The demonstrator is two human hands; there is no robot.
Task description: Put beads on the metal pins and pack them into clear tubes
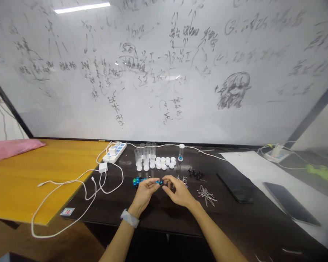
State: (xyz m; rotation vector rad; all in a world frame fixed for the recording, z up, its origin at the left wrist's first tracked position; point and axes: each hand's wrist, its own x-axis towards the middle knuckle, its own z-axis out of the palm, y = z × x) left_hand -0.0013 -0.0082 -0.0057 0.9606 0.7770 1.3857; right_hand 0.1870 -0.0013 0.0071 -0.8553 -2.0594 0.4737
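Note:
My left hand [146, 192] pinches a small shiny blue part [159, 182] between thumb and fingers. At the part's right end, where it looks dark, the curled thumb and index finger of my right hand [178, 192] close on it. The fingers hide much of the part, so its exact kind is unclear. Just behind my left hand lies a cluster of blue and green shiny pieces [137, 181]. Thin silvery pieces [184, 181] rest beyond my right hand, with a small pile of black parts [196, 174] farther right.
Clear tubes [148, 151] and white caps [164, 162] stand at the back, near a capped tube [181, 153]. Thin metal pins [207, 195] and a dark tablet-like slab [235, 187] lie right. A power strip [114, 152] and white cables [83, 182] spread left. A whiteboard [153, 120] rises behind.

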